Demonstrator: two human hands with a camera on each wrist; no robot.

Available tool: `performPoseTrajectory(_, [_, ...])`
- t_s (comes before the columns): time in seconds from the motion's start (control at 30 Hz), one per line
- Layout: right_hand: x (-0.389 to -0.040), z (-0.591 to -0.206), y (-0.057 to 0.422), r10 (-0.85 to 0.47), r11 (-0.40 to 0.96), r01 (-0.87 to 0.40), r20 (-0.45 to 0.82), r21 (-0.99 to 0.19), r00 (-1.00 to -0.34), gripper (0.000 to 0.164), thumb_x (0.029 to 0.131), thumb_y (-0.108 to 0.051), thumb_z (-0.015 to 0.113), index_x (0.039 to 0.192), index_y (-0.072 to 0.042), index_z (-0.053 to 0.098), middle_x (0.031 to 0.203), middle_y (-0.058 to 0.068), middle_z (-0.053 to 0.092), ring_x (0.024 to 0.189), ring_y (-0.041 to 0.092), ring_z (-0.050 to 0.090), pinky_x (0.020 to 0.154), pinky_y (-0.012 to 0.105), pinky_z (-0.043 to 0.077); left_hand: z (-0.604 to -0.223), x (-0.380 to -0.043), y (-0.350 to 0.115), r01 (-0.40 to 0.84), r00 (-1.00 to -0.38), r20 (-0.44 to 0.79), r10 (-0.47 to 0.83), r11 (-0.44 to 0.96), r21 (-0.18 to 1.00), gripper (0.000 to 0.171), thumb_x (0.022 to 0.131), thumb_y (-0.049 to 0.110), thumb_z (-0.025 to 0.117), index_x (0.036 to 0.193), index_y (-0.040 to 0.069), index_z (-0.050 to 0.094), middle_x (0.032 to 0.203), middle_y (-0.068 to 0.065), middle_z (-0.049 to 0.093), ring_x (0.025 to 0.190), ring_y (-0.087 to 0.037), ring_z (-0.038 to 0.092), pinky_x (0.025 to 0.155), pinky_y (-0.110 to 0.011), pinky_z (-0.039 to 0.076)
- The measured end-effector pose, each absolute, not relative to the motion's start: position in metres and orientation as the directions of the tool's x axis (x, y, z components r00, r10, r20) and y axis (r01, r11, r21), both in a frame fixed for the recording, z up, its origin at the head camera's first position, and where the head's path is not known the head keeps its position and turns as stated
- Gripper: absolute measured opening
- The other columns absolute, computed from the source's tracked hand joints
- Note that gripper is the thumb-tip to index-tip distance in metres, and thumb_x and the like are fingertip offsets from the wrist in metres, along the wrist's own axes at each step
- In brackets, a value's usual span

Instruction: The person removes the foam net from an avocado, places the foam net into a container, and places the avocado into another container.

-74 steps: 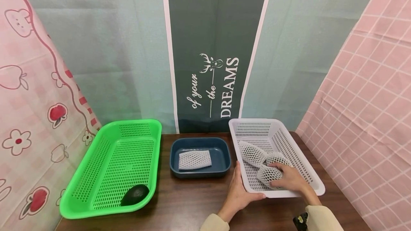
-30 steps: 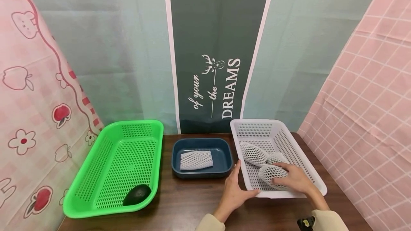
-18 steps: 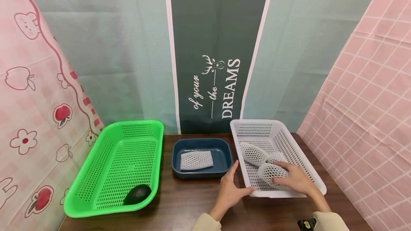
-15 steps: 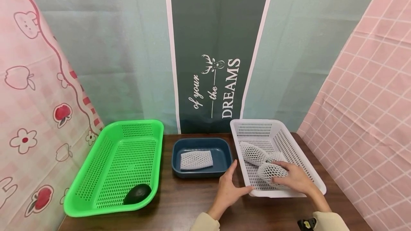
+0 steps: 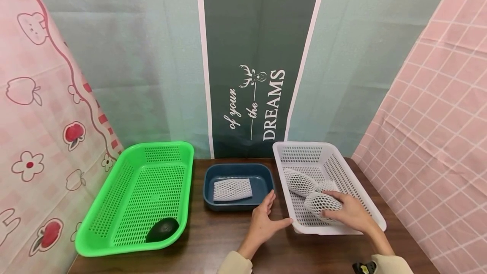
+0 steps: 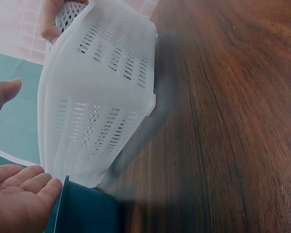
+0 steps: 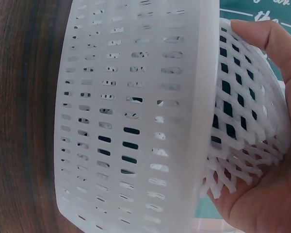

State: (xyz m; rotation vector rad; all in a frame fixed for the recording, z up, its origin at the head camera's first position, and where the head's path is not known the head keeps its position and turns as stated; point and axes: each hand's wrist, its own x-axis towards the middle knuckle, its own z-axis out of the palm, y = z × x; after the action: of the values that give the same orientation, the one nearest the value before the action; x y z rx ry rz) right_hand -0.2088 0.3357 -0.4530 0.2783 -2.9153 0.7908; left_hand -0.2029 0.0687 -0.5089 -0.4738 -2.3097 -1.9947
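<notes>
In the head view my right hand (image 5: 351, 213) grips a foam-netted avocado (image 5: 321, 204) inside the white basket (image 5: 363, 185), near its front wall. Dark skin shows through the net holes in the right wrist view, with the thumb and fingers on opposite sides of the foam net (image 7: 242, 92). Beside the basket's left front corner is my left hand (image 5: 262, 223), fingers extended and holding nothing. Its thumb is close to the rim, its fingertips at the blue box (image 5: 239, 207). Two more netted fruits (image 5: 300, 183) lie behind the gripped one, one partly hidden.
An empty white foam net (image 5: 232, 190) lies in the blue box. At the left stands a green basket (image 5: 186, 189) with a bare dark avocado (image 5: 162, 229) in its near corner. Curtains close off the back and both sides of the wooden table (image 5: 213, 248).
My left hand has let go of the white basket and drawn left toward the blue box. The right hand keeps its grip on the netted avocado, which has shifted slightly among the others.
</notes>
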Motion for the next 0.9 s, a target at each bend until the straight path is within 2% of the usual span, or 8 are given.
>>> performPoseTrajectory(0.27, [-0.206, -0.449, 0.331, -0.138, 0.851, -0.206, 0.173, -0.483, -0.975, 0.06, 0.063, -0.04, 0.077, 0.113, -0.012, 0.06, 0.092, 0.005, 0.062, 0.071, 0.015, 0.051, 0.06, 0.031, 0.041, -0.506, -0.203, 0.063, 0.201, -0.959, 0.192, 0.21, 0.023, 0.979, 0.082, 0.067, 0.024, 0.078, 0.134, 0.005, 0.036, 0.128, -0.011, 0.045, 0.116, -0.027, 0.042, 0.091, -0.04, 0.036])
performPoseTrajectory(0.5, [-0.205, -0.444, 0.326, -0.139, 0.852, -0.21, 0.18, -0.48, -0.974, 0.062, 0.063, -0.044, 0.076, 0.115, -0.015, 0.059, 0.093, 0.006, 0.061, 0.07, 0.014, 0.05, 0.058, 0.03, 0.04, -0.508, -0.206, 0.061, 0.179, -0.962, 0.172, 0.214, 0.015, 0.984, 0.08, 0.068, 0.028, 0.078, 0.134, 0.008, 0.037, 0.127, -0.01, 0.047, 0.113, -0.022, 0.046, 0.089, -0.041, 0.038])
performPoseTrajectory(0.7, [-0.203, -0.439, 0.321, -0.154, 0.844, -0.234, 0.199, -0.483, -0.968, 0.063, 0.062, -0.043, 0.077, 0.116, -0.014, 0.058, 0.092, 0.004, 0.061, 0.068, 0.013, 0.049, 0.056, 0.028, 0.04, -0.505, -0.206, 0.06, 0.164, -0.962, 0.167, 0.217, -0.034, 0.986, 0.079, 0.069, 0.023, 0.077, 0.134, 0.004, 0.037, 0.124, -0.016, 0.048, 0.111, -0.026, 0.048, 0.088, -0.042, 0.039])
performPoseTrajectory(0.9, [-0.2, -0.434, 0.314, -0.16, 0.845, -0.254, 0.231, -0.47, -0.96, 0.064, 0.061, -0.043, 0.077, 0.117, -0.02, 0.058, 0.089, 0.0, 0.061, 0.064, 0.011, 0.049, 0.054, 0.026, 0.04, -0.504, -0.206, 0.057, 0.128, -0.965, 0.145, 0.217, -0.092, 0.988, 0.077, 0.069, 0.016, 0.077, 0.134, 0.003, 0.036, 0.123, -0.018, 0.048, 0.109, -0.031, 0.048, 0.086, -0.044, 0.04])
